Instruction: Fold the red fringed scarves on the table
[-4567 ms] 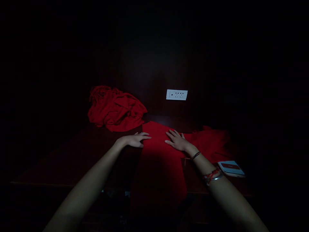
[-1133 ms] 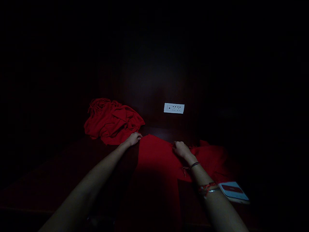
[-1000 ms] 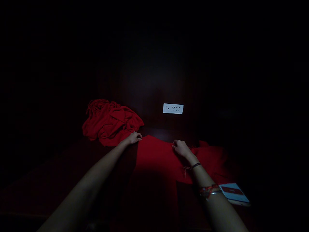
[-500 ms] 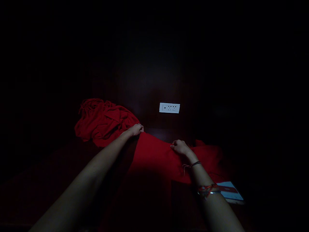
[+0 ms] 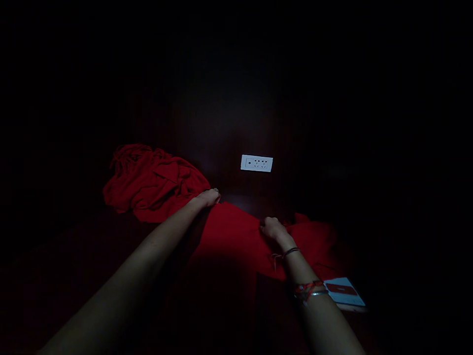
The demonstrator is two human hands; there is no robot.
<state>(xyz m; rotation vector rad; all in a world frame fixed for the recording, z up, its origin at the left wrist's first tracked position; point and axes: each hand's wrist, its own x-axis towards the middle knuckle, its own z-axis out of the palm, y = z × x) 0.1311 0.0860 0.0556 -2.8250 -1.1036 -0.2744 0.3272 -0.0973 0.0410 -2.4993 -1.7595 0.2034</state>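
Note:
A red cloth [image 5: 229, 236] lies spread on a dark table and hangs over its near edge. My left hand [image 5: 208, 197] is closed on the cloth's far left corner. My right hand [image 5: 271, 228] is closed in a pinch on its far right edge; bracelets ring that wrist. A crumpled red scarf with tassels [image 5: 151, 181] sits heaped at the back left, just beside my left hand.
A white wall socket [image 5: 256, 163] is set in the dark panel behind the table. A phone [image 5: 344, 292] lies on the table by my right forearm. More red fabric [image 5: 318, 239] bunches to the right of my right hand. The surroundings are very dark.
Both hands went from lying flat on the cloth to gripping its far edge. The left hand has lifted its corner slightly back toward the wall.

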